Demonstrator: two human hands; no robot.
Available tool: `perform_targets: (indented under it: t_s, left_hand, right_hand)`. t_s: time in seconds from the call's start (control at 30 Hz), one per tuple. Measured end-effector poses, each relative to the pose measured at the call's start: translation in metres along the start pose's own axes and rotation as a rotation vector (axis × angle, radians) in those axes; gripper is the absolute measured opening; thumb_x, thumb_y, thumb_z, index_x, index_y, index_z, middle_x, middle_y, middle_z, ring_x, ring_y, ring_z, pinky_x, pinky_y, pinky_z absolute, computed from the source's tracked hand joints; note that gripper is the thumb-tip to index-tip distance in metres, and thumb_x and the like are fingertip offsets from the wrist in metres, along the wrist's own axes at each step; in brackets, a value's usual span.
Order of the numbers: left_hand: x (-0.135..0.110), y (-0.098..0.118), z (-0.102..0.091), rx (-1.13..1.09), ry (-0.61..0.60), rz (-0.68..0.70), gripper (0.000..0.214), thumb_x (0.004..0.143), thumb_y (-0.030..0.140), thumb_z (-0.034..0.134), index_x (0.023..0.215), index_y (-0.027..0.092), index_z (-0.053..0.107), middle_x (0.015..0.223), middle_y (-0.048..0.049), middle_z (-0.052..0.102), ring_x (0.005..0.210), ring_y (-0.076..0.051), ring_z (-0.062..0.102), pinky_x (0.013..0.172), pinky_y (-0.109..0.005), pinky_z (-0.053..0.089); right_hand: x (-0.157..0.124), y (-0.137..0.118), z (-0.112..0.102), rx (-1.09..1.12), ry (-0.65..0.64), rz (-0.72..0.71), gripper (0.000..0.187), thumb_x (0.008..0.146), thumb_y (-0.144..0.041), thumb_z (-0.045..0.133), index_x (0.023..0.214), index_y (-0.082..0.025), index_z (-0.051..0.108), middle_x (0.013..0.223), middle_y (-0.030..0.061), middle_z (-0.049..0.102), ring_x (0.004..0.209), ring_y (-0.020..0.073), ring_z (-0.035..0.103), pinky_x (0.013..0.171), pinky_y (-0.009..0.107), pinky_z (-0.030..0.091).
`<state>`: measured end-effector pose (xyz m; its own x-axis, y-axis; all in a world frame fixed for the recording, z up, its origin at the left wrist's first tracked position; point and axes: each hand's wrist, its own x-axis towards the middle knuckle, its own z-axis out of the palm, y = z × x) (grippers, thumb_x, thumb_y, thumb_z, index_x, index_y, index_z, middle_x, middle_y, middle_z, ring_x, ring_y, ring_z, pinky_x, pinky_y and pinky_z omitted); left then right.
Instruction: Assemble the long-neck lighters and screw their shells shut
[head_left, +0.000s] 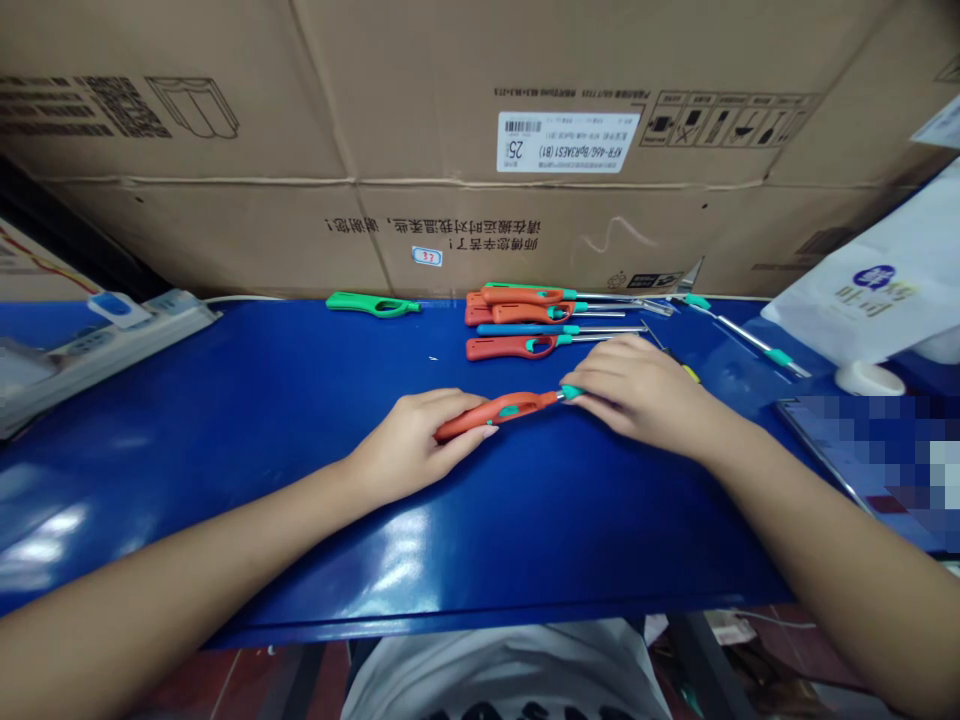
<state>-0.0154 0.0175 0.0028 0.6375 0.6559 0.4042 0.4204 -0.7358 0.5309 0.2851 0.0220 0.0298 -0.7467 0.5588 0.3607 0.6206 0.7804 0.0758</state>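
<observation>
An orange-red long-necked lighter with a teal trigger lies across the middle of the blue table. My left hand is closed round its handle end. My right hand pinches the teal collar at the other end, and its fingers hide the metal neck. Just behind, a pile of several more lighters, orange and blue, lies side by side with their metal necks pointing right.
A lone green lighter handle lies at the back left. Loose metal necks with teal collars lie at the right. A power strip sits far left, a white bag far right. Cardboard boxes wall the back.
</observation>
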Motion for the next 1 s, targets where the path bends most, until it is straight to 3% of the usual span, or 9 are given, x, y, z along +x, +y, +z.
perform_targets:
  t_s: [0.17,0.27,0.37,0.43,0.5,0.73,0.83,1.0]
  left_hand:
    - [0.001,0.007,0.001,-0.146,-0.035,-0.111,0.021,0.093,0.034,0.067,0.101,0.016,0.075,0.086,-0.0029,0.076,0.068,-0.013,0.065,0.064,-0.023,0.049]
    - [0.005,0.007,0.000,-0.388,-0.091,-0.317,0.025,0.090,0.039,0.069,0.088,0.015,0.075,0.072,-0.0020,0.072,0.057,-0.011,0.059,0.054,-0.021,0.046]
    - [0.009,0.005,-0.003,-0.703,-0.209,-0.590,0.037,0.089,0.048,0.068,0.076,0.013,0.071,0.048,0.0028,0.051,0.039,-0.006,0.036,0.037,-0.018,0.025]
    - [0.011,0.005,-0.006,-0.899,-0.276,-0.747,0.039,0.086,0.049,0.071,0.073,0.012,0.070,0.046,0.0058,0.040,0.037,-0.003,0.023,0.034,-0.016,0.014]
    - [0.013,0.007,-0.008,-1.032,-0.303,-0.840,0.037,0.083,0.045,0.076,0.072,0.011,0.069,0.048,0.0061,0.040,0.039,-0.001,0.021,0.034,-0.015,0.012]
    - [0.011,0.012,-0.010,-1.176,-0.314,-0.900,0.034,0.084,0.040,0.078,0.071,0.009,0.070,0.049,0.0042,0.046,0.037,0.000,0.023,0.032,-0.012,0.011]
    - [0.009,0.011,-0.009,-1.192,-0.345,-0.899,0.034,0.083,0.042,0.077,0.074,0.010,0.071,0.050,0.0035,0.048,0.037,0.000,0.021,0.032,-0.014,0.009]
    - [0.006,0.016,-0.006,-0.939,-0.248,-0.750,0.035,0.084,0.045,0.076,0.077,0.010,0.072,0.050,0.0035,0.051,0.038,-0.002,0.027,0.035,-0.015,0.015]
  right_hand:
    - [0.004,-0.012,0.011,0.086,-0.079,-0.080,0.029,0.104,-0.027,0.045,0.109,-0.013,0.070,0.093,0.0110,0.074,0.088,0.0222,0.063,0.084,0.037,0.046]
    - [0.004,-0.012,0.013,0.158,-0.125,-0.027,0.028,0.104,-0.030,0.047,0.112,-0.014,0.069,0.098,0.0104,0.073,0.091,0.0223,0.063,0.086,0.036,0.046]
    - [0.004,-0.012,0.011,0.204,-0.161,0.026,0.028,0.104,-0.031,0.046,0.113,-0.015,0.067,0.104,0.0100,0.072,0.096,0.0226,0.063,0.088,0.037,0.046]
    - [0.005,-0.013,0.010,0.197,-0.160,0.027,0.027,0.105,-0.031,0.044,0.112,-0.016,0.067,0.104,0.0097,0.072,0.095,0.0226,0.064,0.086,0.037,0.046]
    - [0.006,-0.014,0.011,0.169,-0.143,0.008,0.027,0.105,-0.029,0.043,0.108,-0.016,0.066,0.100,0.0092,0.072,0.091,0.0221,0.064,0.082,0.035,0.047]
    - [0.006,-0.020,0.015,0.054,0.058,-0.087,0.025,0.103,-0.023,0.044,0.100,-0.012,0.066,0.088,0.0115,0.072,0.075,0.0206,0.063,0.068,0.032,0.047]
    - [0.005,-0.023,0.012,0.045,0.087,-0.115,0.023,0.102,-0.021,0.045,0.100,-0.011,0.065,0.084,0.0110,0.071,0.072,0.0198,0.062,0.066,0.031,0.047]
    - [0.004,-0.025,0.007,0.040,0.052,-0.129,0.026,0.100,-0.017,0.041,0.096,-0.012,0.066,0.082,0.0104,0.069,0.067,0.0186,0.060,0.063,0.031,0.046]
